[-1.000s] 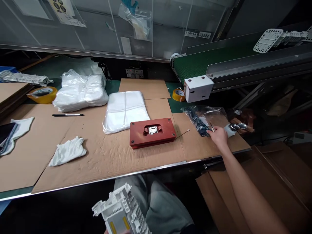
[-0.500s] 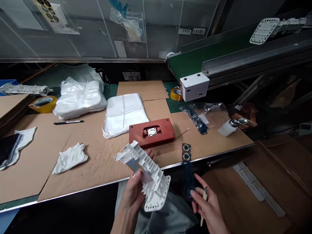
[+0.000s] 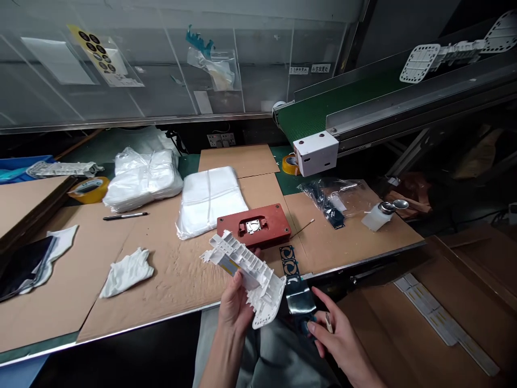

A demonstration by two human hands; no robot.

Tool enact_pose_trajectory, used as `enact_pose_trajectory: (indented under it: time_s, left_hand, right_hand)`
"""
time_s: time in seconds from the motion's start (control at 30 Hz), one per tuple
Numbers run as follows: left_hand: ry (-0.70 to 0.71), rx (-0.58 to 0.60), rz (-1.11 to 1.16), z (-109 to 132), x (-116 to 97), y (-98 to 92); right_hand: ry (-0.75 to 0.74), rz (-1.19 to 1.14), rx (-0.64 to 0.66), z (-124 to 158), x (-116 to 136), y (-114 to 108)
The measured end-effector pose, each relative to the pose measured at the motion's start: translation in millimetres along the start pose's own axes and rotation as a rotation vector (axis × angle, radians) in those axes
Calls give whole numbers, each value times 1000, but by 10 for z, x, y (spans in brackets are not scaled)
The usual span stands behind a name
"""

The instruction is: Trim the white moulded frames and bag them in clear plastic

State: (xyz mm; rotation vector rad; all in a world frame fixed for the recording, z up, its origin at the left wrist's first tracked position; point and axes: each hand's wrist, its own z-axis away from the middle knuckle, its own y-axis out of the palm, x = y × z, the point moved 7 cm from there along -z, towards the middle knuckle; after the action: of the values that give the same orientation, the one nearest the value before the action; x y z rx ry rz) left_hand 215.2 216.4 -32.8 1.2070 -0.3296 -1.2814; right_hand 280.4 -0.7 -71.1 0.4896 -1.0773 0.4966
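My left hand [image 3: 234, 307] is closed around a white ribbed plastic part [image 3: 269, 277] with a perforated end plate, tilted above the table's front edge. A grey label with a yellow line shows on its side. Between thumb and fingers, my right hand [image 3: 339, 339] pinches the lower end of a dark strip [image 3: 299, 297]. The strip has fan-shaped cutouts and a glossy middle section. A thin pale stick [image 3: 329, 323] is also tucked in the right hand, mostly hidden. Just beyond the white part lies a red block [image 3: 274, 218] with a small square piece [image 3: 253, 226] in its recess.
White bag stacks [image 3: 212, 196] lie behind the block; a crumpled white glove [image 3: 127, 272] is on the left. To the right are a clear bag [image 3: 351, 194] and dispenser bottle [image 3: 377, 218]. A green conveyor [image 3: 307, 116] rises at back right, above a cardboard box [image 3: 460, 253].
The camera view has shifted. My right hand has brought the dark strip closer to the white part, and the strip's glossy section now catches the light. Both hands keep their holds.
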Motion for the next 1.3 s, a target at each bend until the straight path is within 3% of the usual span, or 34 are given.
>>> enact_pose_trajectory:
  time_s: [0.17, 0.4, 0.6, 0.8, 0.97, 1.3]
  left_hand:
    - [26, 82, -17, -7, -43, 35]
    - [5, 78, -47, 8, -53, 40]
    - [-7, -96, -160, 141, -106, -150]
    - [-9, -275, -176, 596, -76, -502]
    - [31, -428, -213, 927, -40, -660]
    - [43, -485, -259, 1128, -99, -781]
  right_hand:
    - [-14, -9, 6, -154, 96, 32]
    - [-63, 101, 40, -306, 152, -45]
    - [-287, 427, -14, -266, 294, -219]
    - [-433, 536, 15, -228, 509, -183]
    - [-492, 563, -85, -170, 566, -178]
    - [-607, 618, -149, -81, 696, -124]
